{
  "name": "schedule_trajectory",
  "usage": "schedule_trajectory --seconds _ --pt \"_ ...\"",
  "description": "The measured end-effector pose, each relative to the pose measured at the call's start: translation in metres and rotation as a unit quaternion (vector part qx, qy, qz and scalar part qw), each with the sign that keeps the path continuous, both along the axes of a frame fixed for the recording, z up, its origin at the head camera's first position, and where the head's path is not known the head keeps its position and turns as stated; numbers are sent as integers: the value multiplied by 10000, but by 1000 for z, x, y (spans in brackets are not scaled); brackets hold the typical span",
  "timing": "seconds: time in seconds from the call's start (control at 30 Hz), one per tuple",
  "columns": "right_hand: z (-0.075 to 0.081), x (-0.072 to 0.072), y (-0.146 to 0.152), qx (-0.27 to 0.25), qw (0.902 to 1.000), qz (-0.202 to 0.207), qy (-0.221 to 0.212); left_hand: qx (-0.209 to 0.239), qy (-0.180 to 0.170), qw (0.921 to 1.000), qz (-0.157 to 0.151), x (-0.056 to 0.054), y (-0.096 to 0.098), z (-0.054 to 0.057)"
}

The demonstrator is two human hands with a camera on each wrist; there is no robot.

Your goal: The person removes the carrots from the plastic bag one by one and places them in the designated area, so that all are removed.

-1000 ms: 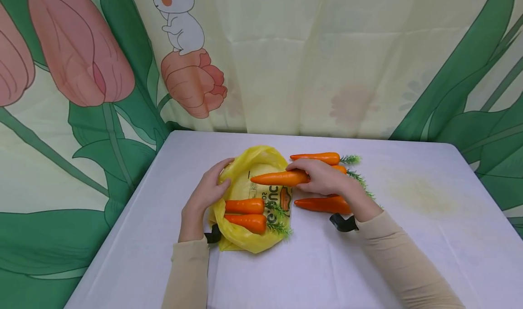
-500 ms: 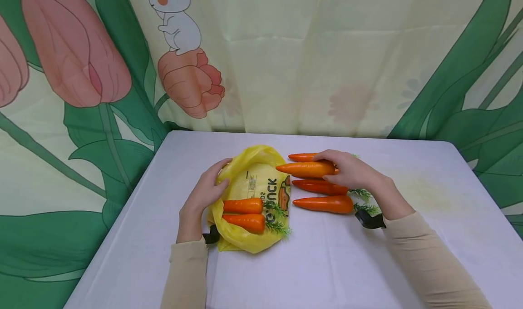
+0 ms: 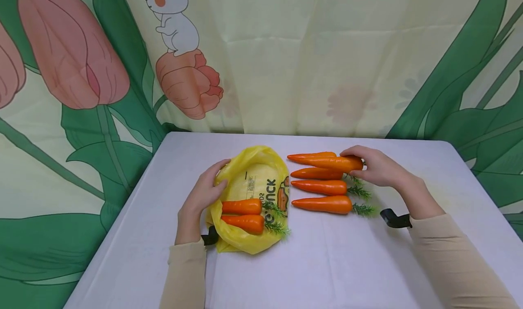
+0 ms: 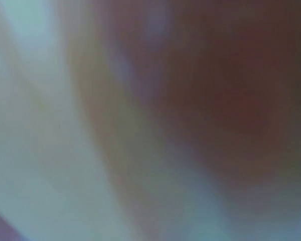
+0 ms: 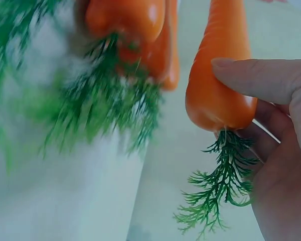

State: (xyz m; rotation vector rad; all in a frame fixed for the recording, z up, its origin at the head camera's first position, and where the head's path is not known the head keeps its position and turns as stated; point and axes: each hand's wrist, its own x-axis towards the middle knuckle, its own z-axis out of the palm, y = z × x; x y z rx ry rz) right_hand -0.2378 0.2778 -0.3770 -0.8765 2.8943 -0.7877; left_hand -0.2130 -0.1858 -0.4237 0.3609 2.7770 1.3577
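With thumb and fingers, my right hand (image 3: 380,166) grips an orange toy carrot (image 3: 327,162) by its thick end. The right wrist view shows the thumb lying across this carrot (image 5: 220,95), its green frond hanging below. In the head view it overlaps the rearmost carrot (image 3: 300,156) of a row lying right of the bag, tips pointing left. My left hand (image 3: 203,188) holds the left rim of a yellow plastic bag (image 3: 255,245), thumb on the inner side. Two carrots (image 3: 243,223) lie in the bag's mouth, fronds to the right. The left wrist view is only blur.
Nearer me in the row lie a carrot (image 3: 316,174), another carrot (image 3: 320,187) and a front carrot (image 3: 323,204). A white cloth (image 3: 282,281) covers the table. A curtain (image 3: 282,72) printed with tulips and a rabbit hangs behind its far edge.
My right hand has carried its carrot rightward, from over the bag to the back of the row, uncovering the carrots in front. The left hand has stayed at the bag's rim.
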Motion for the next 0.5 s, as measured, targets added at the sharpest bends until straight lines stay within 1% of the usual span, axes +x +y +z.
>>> schedule_trajectory --seconds 0.13,0.5 --pt "-4 -1 14 -12 9998 -94 193 26 -38 10000 5 1 0 1" --pt "-15 -7 45 50 9987 -474 193 21 -65 10000 38 1 0 1"
